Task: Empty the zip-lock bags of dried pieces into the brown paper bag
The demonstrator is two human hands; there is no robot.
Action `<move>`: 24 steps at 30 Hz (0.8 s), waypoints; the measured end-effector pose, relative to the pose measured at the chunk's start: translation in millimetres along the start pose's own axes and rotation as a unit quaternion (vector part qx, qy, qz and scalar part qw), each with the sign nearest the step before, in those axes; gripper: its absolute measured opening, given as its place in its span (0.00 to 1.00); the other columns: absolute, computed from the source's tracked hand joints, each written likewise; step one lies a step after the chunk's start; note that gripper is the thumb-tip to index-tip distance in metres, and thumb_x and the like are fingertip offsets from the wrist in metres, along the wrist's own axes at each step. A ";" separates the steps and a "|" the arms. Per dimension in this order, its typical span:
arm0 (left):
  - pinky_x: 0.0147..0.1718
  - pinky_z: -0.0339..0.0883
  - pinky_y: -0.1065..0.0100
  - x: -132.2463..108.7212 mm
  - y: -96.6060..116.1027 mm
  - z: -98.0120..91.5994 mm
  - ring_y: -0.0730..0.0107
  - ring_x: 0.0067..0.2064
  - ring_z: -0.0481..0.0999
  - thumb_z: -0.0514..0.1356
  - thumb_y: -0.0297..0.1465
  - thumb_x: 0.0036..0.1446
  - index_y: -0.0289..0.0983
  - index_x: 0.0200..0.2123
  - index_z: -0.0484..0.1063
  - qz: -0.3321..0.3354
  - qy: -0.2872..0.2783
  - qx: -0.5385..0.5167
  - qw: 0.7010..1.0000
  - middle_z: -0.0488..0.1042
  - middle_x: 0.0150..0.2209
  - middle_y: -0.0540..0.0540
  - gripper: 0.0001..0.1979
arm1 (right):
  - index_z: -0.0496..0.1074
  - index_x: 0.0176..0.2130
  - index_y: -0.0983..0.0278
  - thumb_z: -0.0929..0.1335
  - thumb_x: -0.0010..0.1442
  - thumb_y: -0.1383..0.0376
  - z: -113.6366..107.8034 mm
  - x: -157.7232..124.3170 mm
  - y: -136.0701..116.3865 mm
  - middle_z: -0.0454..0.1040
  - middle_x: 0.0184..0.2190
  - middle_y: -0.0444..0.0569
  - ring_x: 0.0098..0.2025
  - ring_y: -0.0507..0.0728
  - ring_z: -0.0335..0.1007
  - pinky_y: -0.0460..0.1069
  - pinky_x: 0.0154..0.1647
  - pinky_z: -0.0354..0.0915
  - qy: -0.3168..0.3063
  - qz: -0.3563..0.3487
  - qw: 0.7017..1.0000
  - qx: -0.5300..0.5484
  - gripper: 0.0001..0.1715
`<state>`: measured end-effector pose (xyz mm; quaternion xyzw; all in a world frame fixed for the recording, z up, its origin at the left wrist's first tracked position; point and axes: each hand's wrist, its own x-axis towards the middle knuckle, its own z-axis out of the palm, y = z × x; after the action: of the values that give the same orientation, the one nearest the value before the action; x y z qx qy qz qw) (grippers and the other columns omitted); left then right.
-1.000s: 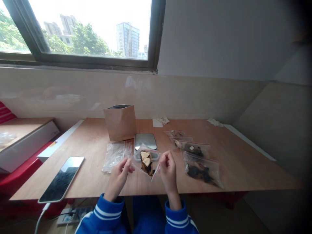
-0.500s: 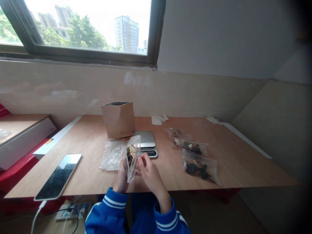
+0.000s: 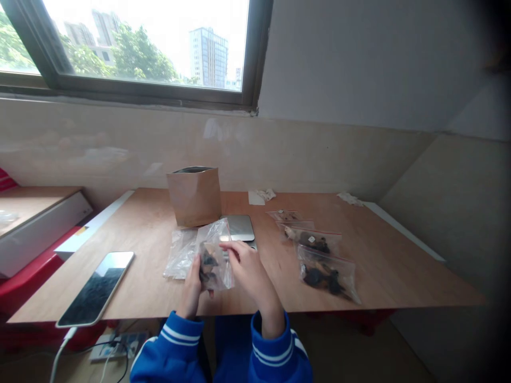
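Currently, we hold a clear bag (image 3: 216,261) of dark pieces (image 3: 209,259) at the lower centre of the frame, our left hand (image 3: 192,290) clamped on its left side, our right hand (image 3: 245,264) pinching its right edge. Partly behind it, we see a scale (image 3: 241,227).

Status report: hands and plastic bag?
Left hand holds clear plastic zip bag with dark pieces. Right hand touches its edge. Silver-topped scale behind, partly hidden.

2 blue sleeves (image 3: 170,363) carry white stripes around their cuffs (image 3: 269,340).
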<state>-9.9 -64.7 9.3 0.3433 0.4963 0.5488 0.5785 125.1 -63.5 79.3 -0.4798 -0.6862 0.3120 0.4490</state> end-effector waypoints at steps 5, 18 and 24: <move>0.13 0.64 0.74 -1.8 9.5 -0.4 0.70 0.23 0.72 0.60 0.48 0.49 0.36 0.43 0.70 0.058 0.037 0.019 0.997 0.73 0.27 0.48 0.24 | 0.73 0.38 0.64 0.64 0.58 0.73 6.3 16.7 -1.2 0.73 0.36 0.49 0.39 0.55 0.69 0.50 0.45 0.64 -0.067 -0.021 0.997 -0.029 0.10; 0.15 0.64 0.74 30.8 18.3 -11.8 0.69 0.23 0.74 0.62 0.45 0.47 0.33 0.39 0.72 0.036 0.012 0.029 0.999 0.75 0.26 0.47 0.22 | 0.72 0.40 0.62 0.70 0.55 0.63 19.0 46.7 31.9 0.62 0.42 0.48 0.40 0.54 0.66 0.49 0.45 0.65 -0.093 0.003 0.996 0.004 0.11; 0.17 0.63 0.73 52.9 19.7 -14.6 0.71 0.21 0.72 0.62 0.49 0.45 0.32 0.36 0.73 0.054 -0.005 0.032 0.998 0.74 0.24 0.48 0.25 | 0.69 0.40 0.62 0.68 0.57 0.57 22.1 60.1 34.6 0.66 0.38 0.47 0.35 0.53 0.66 0.50 0.41 0.65 -0.118 0.006 0.993 0.008 0.13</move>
<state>-34.7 -12.0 13.4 0.3902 0.4915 0.5617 0.5391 109.7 4.9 59.8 -0.4402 -0.7288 0.3751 0.3665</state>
